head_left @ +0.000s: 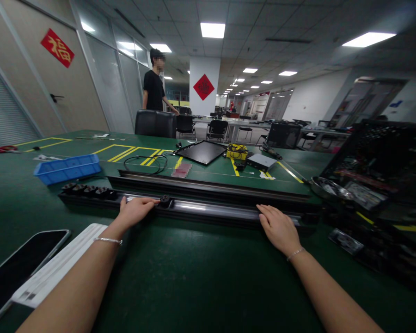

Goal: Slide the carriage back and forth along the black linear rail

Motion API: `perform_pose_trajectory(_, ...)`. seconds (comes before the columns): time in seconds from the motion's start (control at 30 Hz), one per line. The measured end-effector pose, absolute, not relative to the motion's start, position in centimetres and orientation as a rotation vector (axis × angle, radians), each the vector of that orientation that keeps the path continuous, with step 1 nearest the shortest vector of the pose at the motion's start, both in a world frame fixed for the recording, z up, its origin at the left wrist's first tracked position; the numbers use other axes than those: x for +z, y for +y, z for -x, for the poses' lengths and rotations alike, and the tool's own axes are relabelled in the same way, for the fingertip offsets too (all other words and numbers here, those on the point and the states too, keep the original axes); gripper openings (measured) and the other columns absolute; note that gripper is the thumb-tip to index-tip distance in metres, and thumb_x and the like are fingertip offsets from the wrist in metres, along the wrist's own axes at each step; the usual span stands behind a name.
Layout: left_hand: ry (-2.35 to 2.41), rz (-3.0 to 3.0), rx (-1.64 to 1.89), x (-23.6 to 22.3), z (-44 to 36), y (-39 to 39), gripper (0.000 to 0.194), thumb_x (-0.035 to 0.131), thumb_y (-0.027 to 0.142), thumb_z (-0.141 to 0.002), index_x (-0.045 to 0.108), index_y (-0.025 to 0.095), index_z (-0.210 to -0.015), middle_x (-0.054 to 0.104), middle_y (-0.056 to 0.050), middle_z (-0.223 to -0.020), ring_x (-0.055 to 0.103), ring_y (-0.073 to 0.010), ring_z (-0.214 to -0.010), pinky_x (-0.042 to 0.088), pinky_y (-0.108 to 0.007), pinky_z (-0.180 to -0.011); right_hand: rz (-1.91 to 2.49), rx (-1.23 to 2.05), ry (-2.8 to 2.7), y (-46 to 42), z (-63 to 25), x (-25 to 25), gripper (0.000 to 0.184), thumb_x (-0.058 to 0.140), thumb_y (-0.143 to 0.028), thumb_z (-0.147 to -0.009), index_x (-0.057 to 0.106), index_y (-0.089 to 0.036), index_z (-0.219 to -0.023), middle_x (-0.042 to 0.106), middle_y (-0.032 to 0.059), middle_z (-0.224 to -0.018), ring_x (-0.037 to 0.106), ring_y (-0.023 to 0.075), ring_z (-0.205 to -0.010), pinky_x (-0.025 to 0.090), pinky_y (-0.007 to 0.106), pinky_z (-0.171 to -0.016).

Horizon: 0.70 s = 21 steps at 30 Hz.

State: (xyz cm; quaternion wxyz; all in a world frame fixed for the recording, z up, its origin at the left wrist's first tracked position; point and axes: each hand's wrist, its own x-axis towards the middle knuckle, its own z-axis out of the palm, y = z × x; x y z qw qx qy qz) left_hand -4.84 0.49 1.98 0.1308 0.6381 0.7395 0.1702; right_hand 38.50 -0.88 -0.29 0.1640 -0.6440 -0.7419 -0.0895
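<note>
A long dark metal rail (215, 210) with a shiny aluminium channel lies across the green workbench (180, 273) in front of me. My left hand (135, 211) rests flat on its left part, fingertips just short of a small black block (164, 200) on the rail. My right hand (279, 229) lies on the rail further right, with its fingers on the top edge. Neither hand wraps around the metal. A second dark rail (208, 187) runs parallel behind it. Several black fittings (86, 191) sit in a row at the left end.
A phone (21, 273) and a white strip (60, 263) lie near my left arm. Behind the rails are a blue plastic tray (67, 169), a black panel (201, 151) and yellow cable (236, 151). A black crate (377, 162) stands at right. A person (154, 83) stands beyond the bench.
</note>
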Motion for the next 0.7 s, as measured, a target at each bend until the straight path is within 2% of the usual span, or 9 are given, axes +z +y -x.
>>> perform_pose_trajectory(0.2,2.16,-1.932,0.489,1.7,4.5,0.5,0.036,0.039,0.038,-0.079,0.07,0.036,-0.096,0.067,0.002,-0.111,0.051,-0.0293,-0.116,0.006,-0.062,-0.105,1.825,-0.268,-2.123,-0.8,-38.5,-0.4,0.044,0.03,-0.035,-0.09,0.055,-0.022,-0.123,0.057,0.0039,-0.127,0.047,0.021,-0.119,0.04,0.04,-0.095)
perform_pose_trajectory(0.3,2.067,-2.066,0.557,1.3,4.6,0.7,0.036,0.04,0.034,-0.076,0.071,0.029,-0.094,0.066,0.001,-0.114,0.055,-0.0236,-0.112,0.023,-0.045,-0.108,1.816,-0.284,-2.122,-0.8,-38.6,-0.4,0.043,0.03,-0.034,-0.089,0.056,-0.023,-0.122,0.058,0.0039,-0.125,0.048,0.0211,-0.118,0.04,0.04,-0.094)
perform_pose_trajectory(0.37,1.994,-2.1,0.593,1.1,4.7,0.8,0.037,0.041,0.033,-0.074,0.07,0.025,-0.095,0.066,0.0,-0.115,0.057,-0.0203,-0.109,0.035,-0.033,-0.102,1.816,-0.289,-2.121,-0.8,-38.6,-0.5,0.044,0.03,-0.034,-0.089,0.056,-0.023,-0.123,0.058,0.0043,-0.125,0.048,0.0211,-0.118,0.04,0.04,-0.094)
perform_pose_trajectory(0.43,1.962,-2.088,0.619,1.0,4.8,0.8,0.039,0.042,0.033,-0.073,0.069,0.022,-0.097,0.066,-0.001,-0.114,0.058,-0.0193,-0.107,0.04,-0.028,-0.096,1.819,-0.29,-2.121,-0.8,-38.6,-0.5,0.044,0.029,-0.035,-0.09,0.056,-0.023,-0.123,0.058,0.0043,-0.125,0.048,0.021,-0.118,0.04,0.04,-0.094)
perform_pose_trajectory(0.7,1.956,-2.065,0.627,1.4,4.3,0.4,0.037,0.044,0.032,-0.07,0.069,0.024,-0.097,0.066,0.0,-0.115,0.056,-0.0194,-0.111,0.033,-0.032,-0.104,1.825,-0.273,-2.12,-0.8,-38.5,-0.4,0.045,0.028,-0.035,-0.09,0.056,-0.022,-0.123,0.057,0.0045,-0.126,0.048,0.0213,-0.118,0.039,0.04,-0.095)
